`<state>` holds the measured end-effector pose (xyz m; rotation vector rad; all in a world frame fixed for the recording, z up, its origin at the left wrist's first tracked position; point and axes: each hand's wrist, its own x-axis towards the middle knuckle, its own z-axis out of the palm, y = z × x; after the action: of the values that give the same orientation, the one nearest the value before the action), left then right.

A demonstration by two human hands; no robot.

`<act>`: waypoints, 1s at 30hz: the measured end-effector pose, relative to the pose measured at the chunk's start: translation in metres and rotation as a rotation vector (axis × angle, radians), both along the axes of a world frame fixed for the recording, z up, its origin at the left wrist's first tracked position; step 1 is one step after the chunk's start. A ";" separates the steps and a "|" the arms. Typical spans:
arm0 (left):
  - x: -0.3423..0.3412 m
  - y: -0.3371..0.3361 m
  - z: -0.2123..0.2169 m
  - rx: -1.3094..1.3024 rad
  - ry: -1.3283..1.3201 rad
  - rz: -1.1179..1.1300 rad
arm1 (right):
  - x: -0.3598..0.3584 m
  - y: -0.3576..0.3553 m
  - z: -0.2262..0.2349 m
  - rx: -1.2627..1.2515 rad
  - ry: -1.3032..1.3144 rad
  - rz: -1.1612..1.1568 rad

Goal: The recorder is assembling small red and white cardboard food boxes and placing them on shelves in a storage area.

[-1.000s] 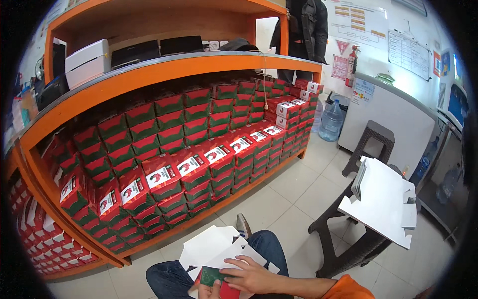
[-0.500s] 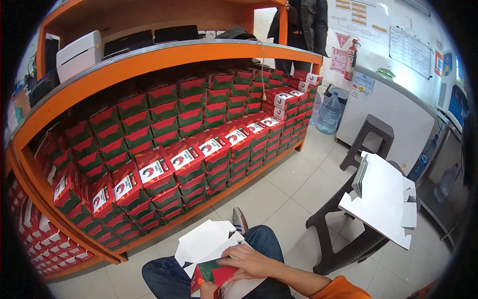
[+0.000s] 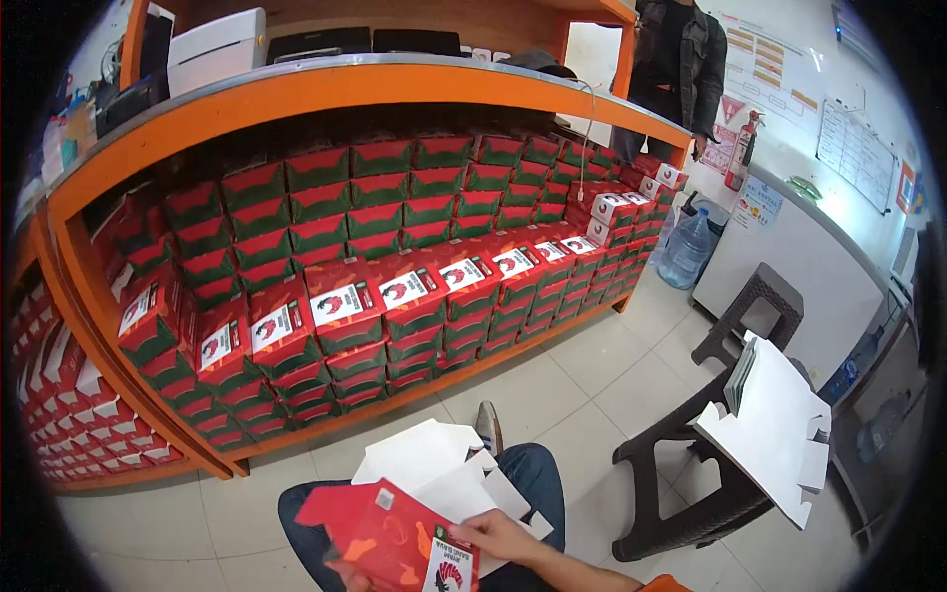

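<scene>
Over my lap is a red printed cardboard box (image 3: 390, 538) with a white label panel, its printed side facing up. My right hand (image 3: 501, 536) pinches its right edge, thumb on top. At its lower left edge my left hand (image 3: 347, 574) grips it, mostly cut off by the picture's bottom. Behind and beneath it spread white cardboard panels with cut flaps (image 3: 419, 456), resting across my legs. Whether these panels join the red box I cannot tell.
An orange-framed shelf (image 3: 326, 94) holds rows of stacked red and green boxes (image 3: 340, 306). To my right, a dark plastic stool (image 3: 681, 493) carries flat white cardboard blanks (image 3: 764, 424). Another stool (image 3: 755, 311) and water jugs (image 3: 684, 247) stand farther back. A person (image 3: 681, 69) stands behind the shelf.
The box has turned so its broad red face and label show instead of the green-and-red end. My right hand has shifted from its top to its right edge. The view has tilted.
</scene>
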<state>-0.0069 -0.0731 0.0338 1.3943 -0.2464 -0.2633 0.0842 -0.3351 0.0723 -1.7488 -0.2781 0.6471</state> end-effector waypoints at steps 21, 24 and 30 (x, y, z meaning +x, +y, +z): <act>0.026 -0.033 0.029 -0.289 0.026 0.246 | 0.002 0.059 0.029 0.006 -0.893 -0.176; 0.020 -0.025 0.027 -0.098 -0.147 0.287 | -0.001 0.061 0.027 -0.016 -1.062 -0.039; 0.032 -0.014 0.030 -0.394 0.149 -0.040 | 0.016 0.081 0.006 0.476 -0.700 -0.173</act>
<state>0.0255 -0.0875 0.0636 0.9767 -0.1905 -0.3305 0.1000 -0.2538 0.0788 -1.4539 -0.6911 -0.1773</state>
